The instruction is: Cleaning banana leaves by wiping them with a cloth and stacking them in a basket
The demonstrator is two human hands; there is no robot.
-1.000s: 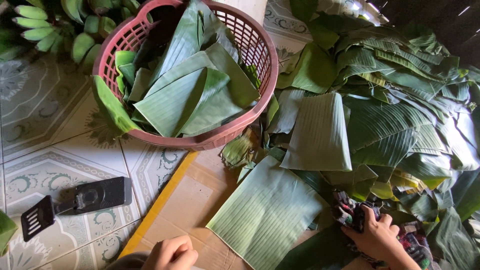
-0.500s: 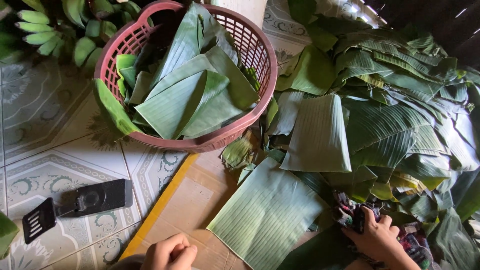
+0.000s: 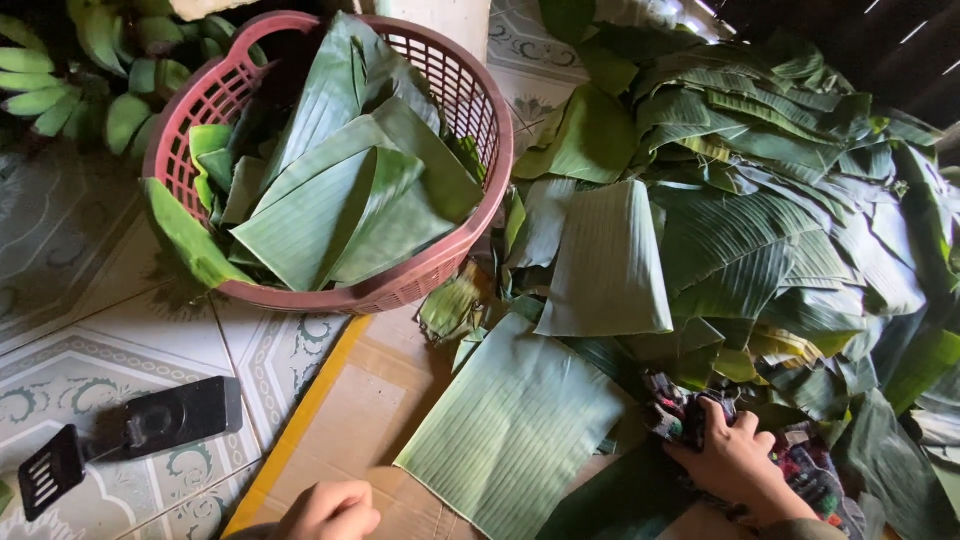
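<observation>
A: Your left hand (image 3: 330,512), bottom edge, curled on the cardboard (image 3: 350,420). Holding anything?

B: Can't tell, fingers tucked under. The pale cut leaf (image 3: 515,425) lies just right of it, not touching.

A: Right hand (image 3: 735,460)?

B: You clench it on a multicoloured cloth (image 3: 690,415), bunched at the leaf's right edge, against the leaf pile (image 3: 760,220).

A: Left of you?

B: Black spatula (image 3: 120,435) flat on the tile floor (image 3: 90,300), well apart from your left hand.

A: Farther?

B: Red basket (image 3: 470,110) stuffed with folded leaves (image 3: 340,190); green bananas (image 3: 50,90) beyond it.
</observation>
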